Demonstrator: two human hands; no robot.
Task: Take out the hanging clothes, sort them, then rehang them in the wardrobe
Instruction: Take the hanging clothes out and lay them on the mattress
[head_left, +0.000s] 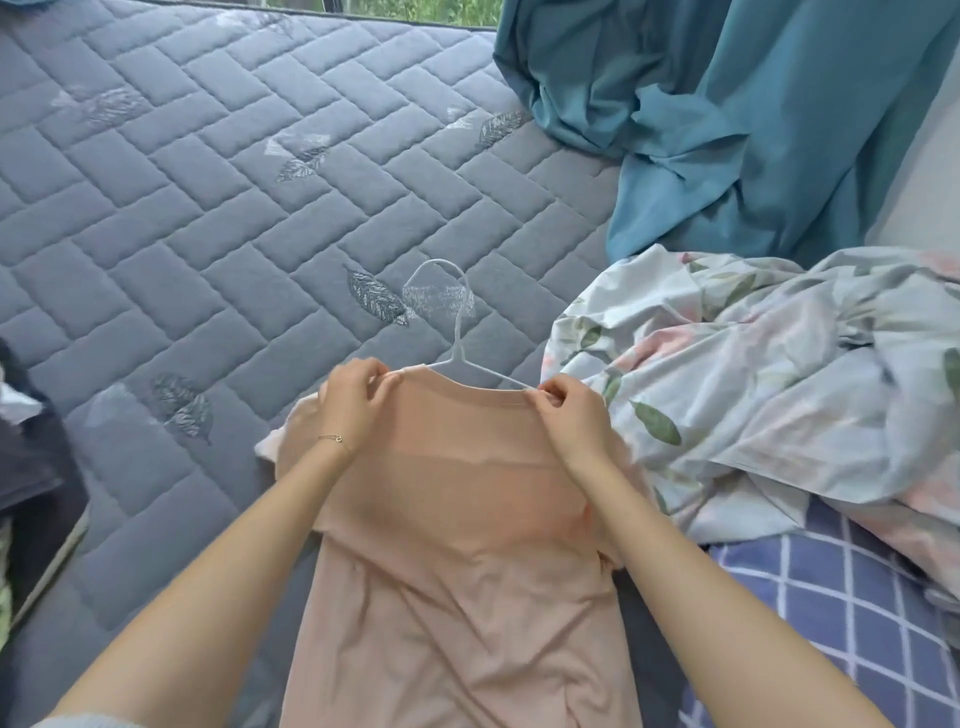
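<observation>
A peach-pink shirt lies flat on the grey quilted mattress, its collar pointing away from me. A thin white wire hanger sits inside the collar, with its hook resting on the mattress beyond the neckline. My left hand pinches the left side of the collar. My right hand pinches the right side of the collar over the hanger's arm. The hanger's lower bar is hidden under the fabric.
A crumpled floral sheet lies to the right, with a blue checked cover below it. Teal curtains hang down at the back right. Dark clothing is piled at the left edge.
</observation>
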